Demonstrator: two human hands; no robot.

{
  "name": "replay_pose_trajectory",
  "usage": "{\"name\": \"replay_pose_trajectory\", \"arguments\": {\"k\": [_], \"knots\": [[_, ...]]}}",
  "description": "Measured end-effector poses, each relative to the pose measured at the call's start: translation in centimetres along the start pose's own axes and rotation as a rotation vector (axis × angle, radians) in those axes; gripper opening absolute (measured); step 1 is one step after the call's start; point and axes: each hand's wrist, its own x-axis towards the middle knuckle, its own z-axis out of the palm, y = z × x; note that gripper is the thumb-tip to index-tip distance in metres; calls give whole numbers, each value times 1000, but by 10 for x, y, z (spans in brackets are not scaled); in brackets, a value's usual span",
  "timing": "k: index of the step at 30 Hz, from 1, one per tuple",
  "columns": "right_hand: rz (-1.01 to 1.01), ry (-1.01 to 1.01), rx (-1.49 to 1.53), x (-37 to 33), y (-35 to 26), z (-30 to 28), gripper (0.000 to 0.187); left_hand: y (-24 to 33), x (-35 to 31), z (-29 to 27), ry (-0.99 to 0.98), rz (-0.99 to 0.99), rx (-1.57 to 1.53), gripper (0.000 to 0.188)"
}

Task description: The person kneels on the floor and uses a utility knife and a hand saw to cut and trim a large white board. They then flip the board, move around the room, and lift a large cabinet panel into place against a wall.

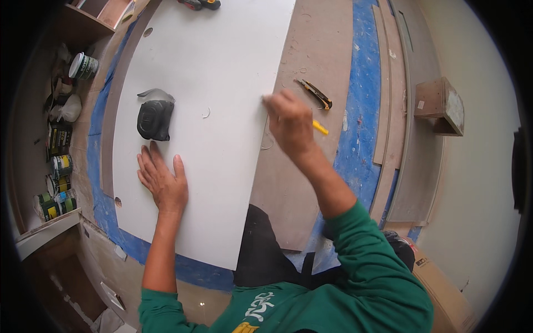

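Observation:
A large white board lies in front of me. My left hand rests flat on its left part, fingers spread and holding nothing. Just beyond those fingertips sits a rounded black object, which looks like a tape measure, with a grey strap or flap at its far side. Over the board's right edge, my right hand is closed round a slim tool, slightly blurred. Only the tool's yellow end sticks out behind the hand; its working tip is hidden. Beyond this hand, a black and yellow utility knife lies on the brown board underneath.
Thin curled shavings lie on both boards. A red and black tool is at the far edge. Blue sheeting covers the floor. Several paint tins stand at left; a small wooden box is at right.

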Motion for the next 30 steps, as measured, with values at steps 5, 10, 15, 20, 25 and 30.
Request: {"name": "replay_pose_trajectory", "arguments": {"k": [5,10,15,20,25,30], "knots": [[95,23,231,-125,-77,-8,10,-3,0,0,7,-8,-34,73],[312,235,279,18,28,23,12,-3,1,1,26,-1,-1,73],[347,372,341,106,100,28,16,5,8,1,35,32,-37,74],[161,181,279,-51,-11,27,8,-9,-2,7,83,-27,0,72],[334,141,382,-207,-128,2,13,1,2,-8,-12,-23,-100,79],[168,140,90,-61,-24,20,10,-8,-3,-8,11,-51,-135,79]]}}
